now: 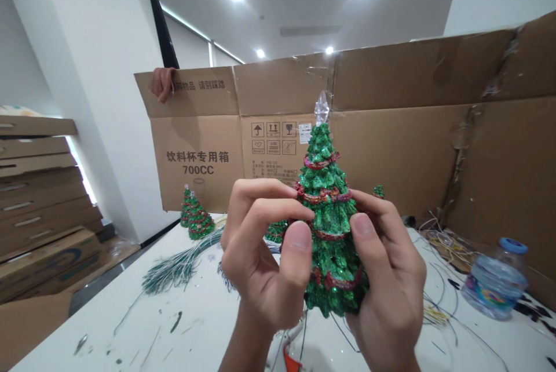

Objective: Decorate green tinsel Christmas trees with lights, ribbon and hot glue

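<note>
Both hands are clenched on a glittery green Christmas tree (pixel 334 244), holding it up in mid-air above the table. From where I'm watching, both forearms rise from the bottom of the view with the wrists bent inward. My left hand (pixel 258 262) curls around the tree's left side, its thumb and fingertips pressed against the branches. My right hand (pixel 388 285) mirrors it on the other side, thumb in front and fingers wrapped higher up. Red tinsel (pixel 321 195) winds around the tree, and a clear plastic star (pixel 322 109) sits on top.

Behind it stands a large cardboard box sheet (pixel 278 128) printed "饮料杯专用箱" and "700CC", with a row of handling symbols. Over its top edge is what looks like another person's hand (pixel 161 83), though the view there is poor. Two smaller glittery trees (pixel 194 217) stand on the white, paint-marked table (pixel 195 325), beside a bundle of green-coated wires (pixel 179 267). Off to the right lie loose wires (pixel 443 247) and a plastic water bottle (pixel 495 280) with a blue cap. Flattened cardboard (pixel 39 186) is stacked at the far left.
</note>
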`<move>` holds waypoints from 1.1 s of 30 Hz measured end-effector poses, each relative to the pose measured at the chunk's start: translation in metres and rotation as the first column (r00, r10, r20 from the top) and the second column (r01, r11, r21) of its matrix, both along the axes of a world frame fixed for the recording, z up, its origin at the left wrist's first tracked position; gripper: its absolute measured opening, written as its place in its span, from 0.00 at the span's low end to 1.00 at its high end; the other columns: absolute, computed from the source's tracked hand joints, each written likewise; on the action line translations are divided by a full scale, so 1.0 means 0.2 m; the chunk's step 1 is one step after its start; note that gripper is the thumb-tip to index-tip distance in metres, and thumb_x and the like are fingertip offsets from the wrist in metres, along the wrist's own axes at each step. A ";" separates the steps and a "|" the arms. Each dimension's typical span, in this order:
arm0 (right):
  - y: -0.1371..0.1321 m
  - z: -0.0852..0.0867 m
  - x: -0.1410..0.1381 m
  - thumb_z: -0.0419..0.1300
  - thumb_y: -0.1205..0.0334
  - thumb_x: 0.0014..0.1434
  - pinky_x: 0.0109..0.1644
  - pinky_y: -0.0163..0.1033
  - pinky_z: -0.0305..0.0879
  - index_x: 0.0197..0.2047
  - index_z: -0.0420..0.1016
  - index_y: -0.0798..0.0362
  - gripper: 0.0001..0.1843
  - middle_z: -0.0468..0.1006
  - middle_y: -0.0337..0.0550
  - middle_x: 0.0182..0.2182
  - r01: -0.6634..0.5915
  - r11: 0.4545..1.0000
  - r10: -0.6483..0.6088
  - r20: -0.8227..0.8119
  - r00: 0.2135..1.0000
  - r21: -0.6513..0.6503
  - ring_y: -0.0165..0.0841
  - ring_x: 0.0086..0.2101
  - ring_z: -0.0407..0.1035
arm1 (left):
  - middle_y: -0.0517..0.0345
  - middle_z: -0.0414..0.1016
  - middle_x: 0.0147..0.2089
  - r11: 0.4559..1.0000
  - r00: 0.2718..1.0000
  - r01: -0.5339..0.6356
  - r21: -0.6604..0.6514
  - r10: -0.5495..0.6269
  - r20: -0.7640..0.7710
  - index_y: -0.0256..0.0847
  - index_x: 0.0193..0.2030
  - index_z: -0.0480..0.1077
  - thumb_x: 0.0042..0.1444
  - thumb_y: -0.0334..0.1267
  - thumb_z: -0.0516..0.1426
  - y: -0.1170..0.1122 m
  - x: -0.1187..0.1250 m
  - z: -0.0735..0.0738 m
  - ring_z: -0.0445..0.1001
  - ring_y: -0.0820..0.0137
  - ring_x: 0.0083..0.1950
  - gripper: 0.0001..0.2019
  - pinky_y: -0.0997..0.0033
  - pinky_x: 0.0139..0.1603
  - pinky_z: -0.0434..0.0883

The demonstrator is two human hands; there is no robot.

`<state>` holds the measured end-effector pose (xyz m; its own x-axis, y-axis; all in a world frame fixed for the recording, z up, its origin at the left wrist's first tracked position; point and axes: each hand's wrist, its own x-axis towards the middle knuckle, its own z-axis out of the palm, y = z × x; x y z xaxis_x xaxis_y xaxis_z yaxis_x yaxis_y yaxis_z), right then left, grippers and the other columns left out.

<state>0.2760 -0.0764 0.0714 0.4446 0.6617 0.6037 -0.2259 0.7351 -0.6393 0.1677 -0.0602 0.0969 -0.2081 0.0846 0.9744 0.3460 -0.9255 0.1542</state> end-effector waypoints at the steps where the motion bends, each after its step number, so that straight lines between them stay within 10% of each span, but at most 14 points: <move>1: 0.00 0.00 0.00 0.69 0.48 0.72 0.41 0.39 0.75 0.52 0.86 0.43 0.11 0.85 0.40 0.45 0.005 1.000 -0.005 0.005 1.000 0.012 0.35 0.40 0.80 | 0.55 0.77 0.46 1.000 1.000 -0.004 0.003 0.004 -0.006 0.46 0.40 0.80 0.65 0.30 0.58 0.00 0.00 0.00 0.76 0.62 0.49 0.09 0.56 0.50 0.74; 33: 0.01 -0.01 0.00 0.70 0.48 0.71 0.38 0.37 0.77 0.51 0.87 0.42 0.11 0.86 0.39 0.44 0.023 1.000 -0.023 0.003 1.000 0.018 0.33 0.39 0.81 | 0.55 0.77 0.46 1.000 1.000 -0.024 0.009 0.024 -0.009 0.44 0.39 0.79 0.67 0.29 0.58 0.00 0.00 0.00 0.76 0.64 0.48 0.09 0.56 0.50 0.73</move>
<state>0.2762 -0.0747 0.0700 0.4581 0.6402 0.6166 -0.2067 0.7514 -0.6266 0.1674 -0.0594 0.0974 -0.2011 0.0710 0.9770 0.3692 -0.9183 0.1427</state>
